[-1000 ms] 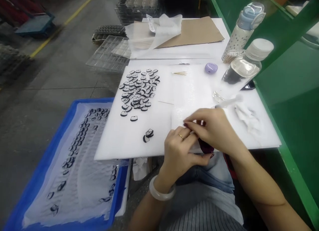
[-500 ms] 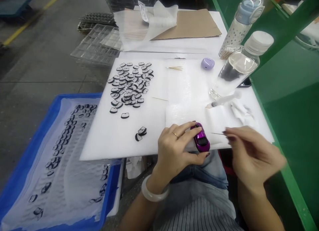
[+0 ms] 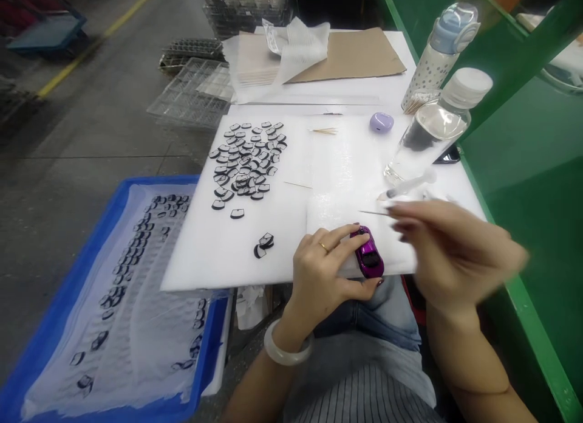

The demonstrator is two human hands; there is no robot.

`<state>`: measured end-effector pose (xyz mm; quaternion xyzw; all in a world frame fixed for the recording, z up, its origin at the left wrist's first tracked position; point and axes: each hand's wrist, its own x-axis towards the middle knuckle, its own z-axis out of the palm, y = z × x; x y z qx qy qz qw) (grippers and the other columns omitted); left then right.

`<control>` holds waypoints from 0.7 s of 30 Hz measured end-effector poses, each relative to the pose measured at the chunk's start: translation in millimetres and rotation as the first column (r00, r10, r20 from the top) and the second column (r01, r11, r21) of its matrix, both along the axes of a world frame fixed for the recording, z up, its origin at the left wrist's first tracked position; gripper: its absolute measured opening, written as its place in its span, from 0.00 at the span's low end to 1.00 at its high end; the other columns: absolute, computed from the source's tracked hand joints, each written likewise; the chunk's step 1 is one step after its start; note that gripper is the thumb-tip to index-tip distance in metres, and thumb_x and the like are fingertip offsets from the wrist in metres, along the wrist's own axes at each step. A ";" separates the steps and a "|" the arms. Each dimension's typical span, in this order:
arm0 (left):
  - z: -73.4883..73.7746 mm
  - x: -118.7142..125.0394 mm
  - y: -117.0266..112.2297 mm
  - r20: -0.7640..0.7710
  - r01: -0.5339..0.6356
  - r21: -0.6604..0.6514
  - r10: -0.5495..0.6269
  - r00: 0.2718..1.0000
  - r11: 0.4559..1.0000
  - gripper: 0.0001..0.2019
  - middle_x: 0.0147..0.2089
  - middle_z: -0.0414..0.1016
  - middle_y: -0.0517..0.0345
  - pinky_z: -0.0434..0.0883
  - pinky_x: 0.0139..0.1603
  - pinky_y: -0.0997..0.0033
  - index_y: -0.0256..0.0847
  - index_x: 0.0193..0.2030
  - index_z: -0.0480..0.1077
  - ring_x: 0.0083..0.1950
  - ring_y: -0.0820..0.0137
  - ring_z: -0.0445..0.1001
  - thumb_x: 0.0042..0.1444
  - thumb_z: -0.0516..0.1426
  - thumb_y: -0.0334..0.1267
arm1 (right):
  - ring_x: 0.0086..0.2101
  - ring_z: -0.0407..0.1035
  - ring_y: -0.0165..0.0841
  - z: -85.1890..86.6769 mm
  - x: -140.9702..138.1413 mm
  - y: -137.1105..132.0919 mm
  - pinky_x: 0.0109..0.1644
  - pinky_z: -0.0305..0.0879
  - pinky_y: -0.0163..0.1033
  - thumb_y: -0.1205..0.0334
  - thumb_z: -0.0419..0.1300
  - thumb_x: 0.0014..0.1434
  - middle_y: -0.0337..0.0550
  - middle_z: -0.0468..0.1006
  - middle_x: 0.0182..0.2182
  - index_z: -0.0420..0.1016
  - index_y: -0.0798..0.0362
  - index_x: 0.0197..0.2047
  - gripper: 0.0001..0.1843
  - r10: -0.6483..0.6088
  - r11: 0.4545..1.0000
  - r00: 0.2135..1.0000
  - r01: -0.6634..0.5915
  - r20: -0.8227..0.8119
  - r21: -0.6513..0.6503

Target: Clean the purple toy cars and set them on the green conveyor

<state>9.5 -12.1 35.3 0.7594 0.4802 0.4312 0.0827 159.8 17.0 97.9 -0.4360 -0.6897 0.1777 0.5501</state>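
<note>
A small purple toy car is held at the table's near edge by my left hand, with fingers at its far end and the thumb at its near end. My right hand, slightly blurred, pinches a thin needle-like stick. The stick points left above the white work surface, beyond the car and apart from it. Left of my hands, a few black-rimmed clear pieces lie in a small cluster. Farther back is a large spread of the same pieces. One thin stick lies alone beside them.
A clear bottle of liquid, a dotted drinking bottle, a purple case and a syringe-like tube stand or lie at right. Several thin sticks lie farther back. A blue tray of black pieces is at lower left, a green partition at right.
My right hand has moved up and to the left, bringing the stick over the surface beyond the car. My left hand keeps its hold on the car. The view has shifted slightly.
</note>
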 end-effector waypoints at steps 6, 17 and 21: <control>-2.0 0.3 0.2 -0.026 -0.024 0.059 0.026 0.999 0.998 0.19 0.44 0.82 0.47 0.68 0.34 0.61 0.37 0.43 0.76 0.35 0.60 0.77 0.48 0.66 0.46 | 0.30 0.77 0.34 -4.6 -14.7 25.8 0.35 0.71 0.37 0.71 0.60 0.61 0.43 0.83 0.31 0.83 0.54 0.40 0.10 0.265 0.942 0.862 -0.137 0.431 -0.305; 0.9 -5.9 -9.7 -0.032 0.048 0.054 -0.046 0.998 0.997 0.21 0.61 0.75 0.41 0.74 0.40 0.60 0.41 0.58 0.71 0.39 0.63 0.78 0.58 0.63 0.40 | 0.29 0.73 0.38 -31.9 117.0 56.2 0.37 0.66 0.45 0.54 0.60 0.59 0.46 0.82 0.30 0.83 0.51 0.36 0.12 -0.476 0.730 0.694 0.655 0.540 -0.197; -3.0 -38.1 -23.5 0.095 -0.104 0.039 0.100 0.990 0.994 0.12 0.48 0.81 0.50 0.75 0.48 0.60 0.44 0.51 0.75 0.46 0.62 0.79 0.61 0.61 0.35 | 0.24 0.66 0.36 -43.6 124.0 75.4 0.31 0.57 0.45 0.53 0.69 0.46 0.48 0.80 0.25 0.82 0.50 0.28 0.10 -0.390 0.724 0.695 0.637 0.604 -0.265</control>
